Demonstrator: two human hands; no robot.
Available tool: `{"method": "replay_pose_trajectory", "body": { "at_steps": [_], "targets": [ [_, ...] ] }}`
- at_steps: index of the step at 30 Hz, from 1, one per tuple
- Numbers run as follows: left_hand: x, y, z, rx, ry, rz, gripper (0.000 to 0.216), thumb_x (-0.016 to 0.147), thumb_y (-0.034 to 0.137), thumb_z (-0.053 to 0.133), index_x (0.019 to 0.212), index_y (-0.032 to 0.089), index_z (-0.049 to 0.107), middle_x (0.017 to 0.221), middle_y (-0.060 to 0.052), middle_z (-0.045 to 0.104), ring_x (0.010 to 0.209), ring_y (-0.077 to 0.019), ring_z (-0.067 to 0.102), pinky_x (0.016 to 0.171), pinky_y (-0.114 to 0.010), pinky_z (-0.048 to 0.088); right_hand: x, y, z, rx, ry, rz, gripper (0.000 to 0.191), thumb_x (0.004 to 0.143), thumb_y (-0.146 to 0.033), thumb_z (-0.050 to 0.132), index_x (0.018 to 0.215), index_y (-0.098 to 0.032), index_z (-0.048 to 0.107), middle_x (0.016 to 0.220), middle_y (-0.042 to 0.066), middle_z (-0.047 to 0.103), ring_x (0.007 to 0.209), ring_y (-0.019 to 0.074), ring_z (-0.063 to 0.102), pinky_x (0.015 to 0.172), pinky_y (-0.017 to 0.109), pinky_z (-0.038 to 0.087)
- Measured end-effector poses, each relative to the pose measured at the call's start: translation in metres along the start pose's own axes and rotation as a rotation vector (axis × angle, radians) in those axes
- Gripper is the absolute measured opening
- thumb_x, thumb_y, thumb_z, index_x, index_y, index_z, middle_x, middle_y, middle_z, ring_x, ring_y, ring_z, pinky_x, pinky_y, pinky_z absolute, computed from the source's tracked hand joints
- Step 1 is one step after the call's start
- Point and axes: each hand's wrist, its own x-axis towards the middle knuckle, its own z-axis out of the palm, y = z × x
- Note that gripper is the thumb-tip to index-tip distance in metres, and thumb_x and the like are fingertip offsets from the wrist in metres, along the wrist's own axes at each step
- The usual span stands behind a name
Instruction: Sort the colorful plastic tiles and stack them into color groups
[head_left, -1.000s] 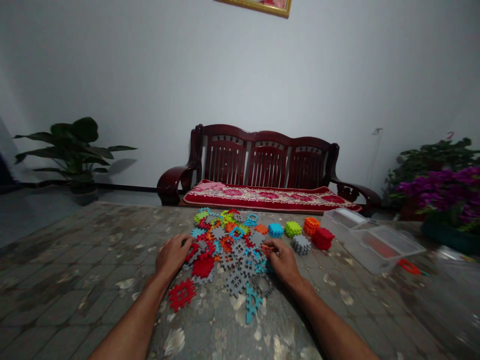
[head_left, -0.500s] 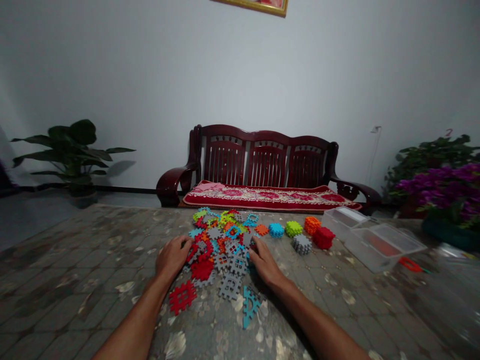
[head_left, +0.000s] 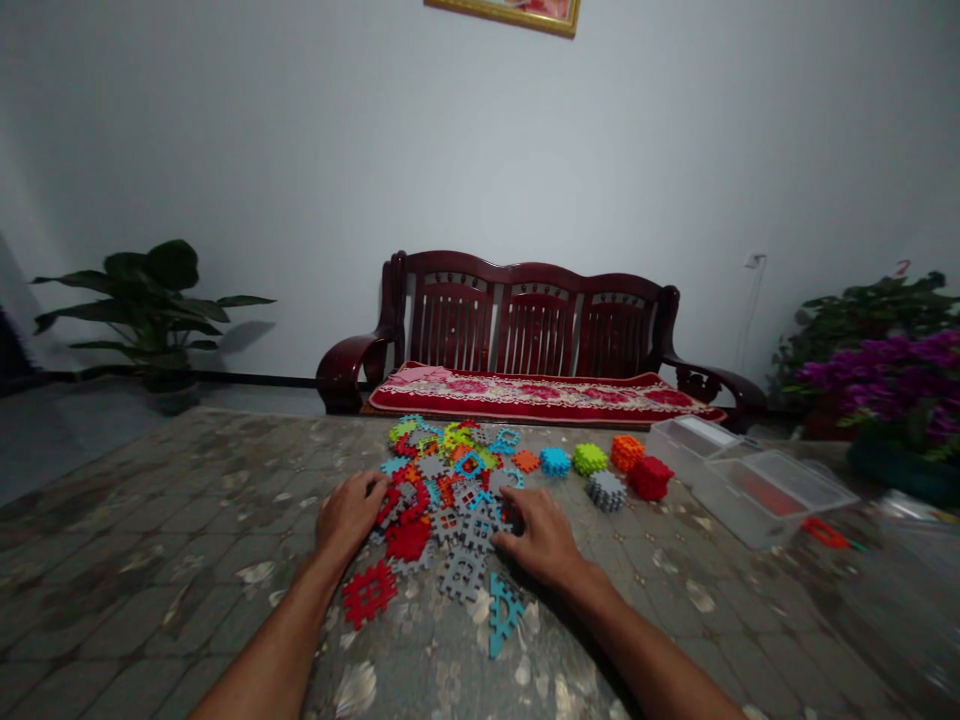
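Observation:
A loose pile of interlocking plastic tiles point(head_left: 463, 571) in grey, red, blue, green and orange lies on the table between my hands. At the pile's left edge rests my left hand point(head_left: 351, 512), its fingers curved and loosely apart against a red tile point(head_left: 388, 507). My right hand point(head_left: 541, 535) is open at the right side, thumb and fingers spread around the edge of some grey tiles point(head_left: 480, 528). Closer to me lie a red window-shaped tile point(head_left: 370, 594) and a teal triangular tile point(head_left: 504, 615). Some fingertips are hidden among the tiles.
Right of the pile stand stacks of tiles: blue point(head_left: 555, 462), green point(head_left: 589, 459), grey point(head_left: 607, 491), orange point(head_left: 626, 453) and red point(head_left: 649, 479). Beyond them are a clear plastic box point(head_left: 750, 520) and orange-handled scissors point(head_left: 825, 532). A wooden bench point(head_left: 536, 330) is behind the table.
My right hand has shifted slightly right, and its thumb and fingers have spread wider. My left hand stays nearly in place at the red tiles.

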Motion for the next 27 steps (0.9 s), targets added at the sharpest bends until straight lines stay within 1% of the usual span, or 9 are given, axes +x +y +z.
{"method": "replay_pose_trajectory", "body": {
  "at_steps": [6,12,19,25,27],
  "targets": [
    [0.0008,-0.0010,0.0008,-0.002,0.000,-0.015,0.037,0.097,0.039,0.044,0.105,0.029,0.079,0.122,-0.004,0.078,0.113,-0.0255,0.068,0.092,-0.032,0.049,0.0020,-0.0027,0.0014,0.034,0.011,0.003,0.063,0.074,-0.021,0.070,0.136,-0.022,0.063,0.122,0.008,0.072,0.112,0.0260,0.063,0.100,0.038,0.045],
    [0.0017,-0.0007,0.0009,-0.018,0.009,-0.017,0.036,0.096,0.037,0.046,0.103,0.029,0.080,0.120,-0.005,0.078,0.111,-0.0261,0.069,0.091,-0.033,0.050,-0.0019,0.0001,-0.0010,0.000,0.042,0.031,0.063,0.074,-0.025,0.070,0.137,-0.023,0.062,0.125,0.010,0.070,0.115,0.0289,0.062,0.102,0.041,0.045],
    [0.0023,-0.0027,0.0025,-0.019,0.001,0.000,0.039,0.097,0.040,0.042,0.104,0.028,0.079,0.124,-0.005,0.077,0.115,-0.0259,0.068,0.094,-0.034,0.049,-0.0062,-0.0026,0.0013,-0.026,0.018,0.036,0.073,0.072,-0.016,0.063,0.145,-0.020,0.054,0.128,0.012,0.068,0.118,0.0287,0.061,0.104,0.041,0.045],
    [0.0021,-0.0025,0.0022,-0.012,0.004,-0.018,0.038,0.097,0.042,0.044,0.104,0.029,0.079,0.124,-0.004,0.077,0.115,-0.0269,0.068,0.091,-0.034,0.049,-0.0036,-0.0080,0.0027,0.011,0.049,0.055,0.070,0.077,-0.026,0.066,0.146,-0.021,0.052,0.131,0.012,0.067,0.121,0.0299,0.061,0.105,0.043,0.045],
    [0.0023,-0.0035,0.0030,-0.011,0.010,-0.016,0.038,0.096,0.042,0.044,0.103,0.030,0.079,0.123,-0.004,0.078,0.114,-0.0267,0.068,0.090,-0.033,0.050,-0.0027,-0.0087,0.0046,0.018,0.050,0.058,0.070,0.078,-0.026,0.065,0.146,-0.020,0.052,0.130,0.013,0.066,0.121,0.0301,0.061,0.105,0.043,0.045]
  ]
}}
